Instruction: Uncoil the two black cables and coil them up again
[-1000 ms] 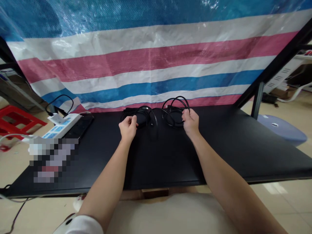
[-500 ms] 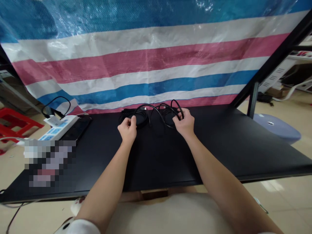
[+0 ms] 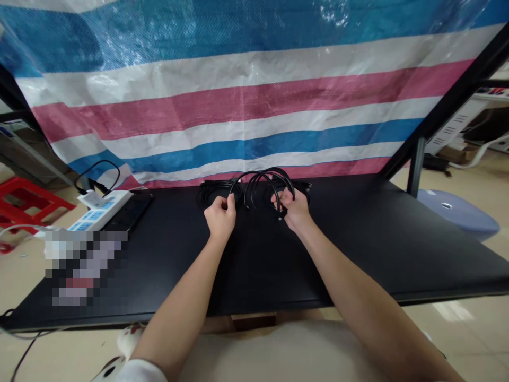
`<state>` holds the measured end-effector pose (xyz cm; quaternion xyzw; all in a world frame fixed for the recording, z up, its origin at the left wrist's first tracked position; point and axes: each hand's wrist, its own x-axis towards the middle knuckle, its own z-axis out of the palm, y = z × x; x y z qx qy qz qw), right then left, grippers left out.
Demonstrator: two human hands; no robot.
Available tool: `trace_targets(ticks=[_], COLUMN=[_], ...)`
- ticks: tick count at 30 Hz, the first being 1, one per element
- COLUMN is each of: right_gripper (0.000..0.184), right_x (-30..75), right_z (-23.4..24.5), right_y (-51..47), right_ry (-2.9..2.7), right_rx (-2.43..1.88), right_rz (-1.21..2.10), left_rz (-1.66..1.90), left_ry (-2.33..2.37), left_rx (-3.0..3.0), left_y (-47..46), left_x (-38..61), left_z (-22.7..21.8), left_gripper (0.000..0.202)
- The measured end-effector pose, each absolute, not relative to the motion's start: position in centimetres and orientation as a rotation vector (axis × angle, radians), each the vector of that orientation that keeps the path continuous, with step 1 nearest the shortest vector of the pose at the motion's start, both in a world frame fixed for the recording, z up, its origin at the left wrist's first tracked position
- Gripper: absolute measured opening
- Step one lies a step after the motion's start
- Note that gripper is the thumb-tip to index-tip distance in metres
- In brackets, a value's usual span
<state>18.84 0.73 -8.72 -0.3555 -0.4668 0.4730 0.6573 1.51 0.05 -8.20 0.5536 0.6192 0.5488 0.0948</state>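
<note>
A black cable (image 3: 257, 173) arches in loops between my two hands above the black table (image 3: 270, 260). My left hand (image 3: 220, 215) pinches one stretch of it between thumb and fingers. Gathered loops of the same cable pass through my right hand (image 3: 293, 208), whose fingers are closed round them. One cable end with a small tip hangs close to the right fingers. Behind my left hand lies a coiled black cable (image 3: 210, 192) on the table. More black cable lies behind my right hand, partly hidden by it.
On the left stand a white power strip (image 3: 105, 209) with plugs and a dark phone-like slab (image 3: 133, 209). A striped plastic sheet (image 3: 246, 101) hangs behind the table. A red stool (image 3: 29, 199) is at far left, a bluish-grey stool (image 3: 457, 209) at right.
My hands have come closer together, the left moving right and the right slightly left. More loops of cable are now gathered at my right hand.
</note>
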Motion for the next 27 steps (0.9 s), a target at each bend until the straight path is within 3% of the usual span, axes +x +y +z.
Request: trace_targets(ticks=[8, 11, 13, 15, 18, 22, 25, 27], right_gripper=[0.023, 0.020, 0.018, 0.023, 0.031, 0.036, 0.038, 0.040], right_x=[19.1, 20.0, 20.4, 20.7, 20.6, 19.8, 18.9, 18.4], right_z=[-7.4, -7.2, -7.3, -7.7, -8.1, -8.4, -8.8, -9.2], right_y=[0.0, -0.3, -0.5, -0.6, -0.4, 0.0, 0.2, 0.3], right_ry=[-0.968, -1.027, -1.089, -1.159, -1.243, -1.306, -1.381, -1.452], right_rx=[-0.733, -0.606, -0.510, -0.430, -0.422, -0.822, -1.114, -1.188], right_rz=[1.279, 1.403, 1.504, 1.599, 1.657, 1.265, 0.767, 0.611], left_rz=[1.420, 1.273, 1.213, 1.121, 0.995, 1.168, 1.318, 1.345], left_ry=[1.524, 1.249, 1.157, 1.107, 1.001, 0.922, 0.916, 0.938], left_rx=[1.566, 1.415, 1.323, 1.295, 1.411, 1.390, 1.281, 1.323], left_y=[0.3, 0.4, 0.3, 0.1, -0.2, 0.0, 0.3, 0.5], left_x=[1.6, 2.0, 2.1, 2.2, 2.0, 2.0, 1.8, 1.3], left_z=[-8.4, -8.4, -8.3, -8.1, -7.9, -8.2, -8.3, -8.1], left_gripper=[0.034, 0.026, 0.032, 0.039, 0.028, 0.042, 0.042, 0.041])
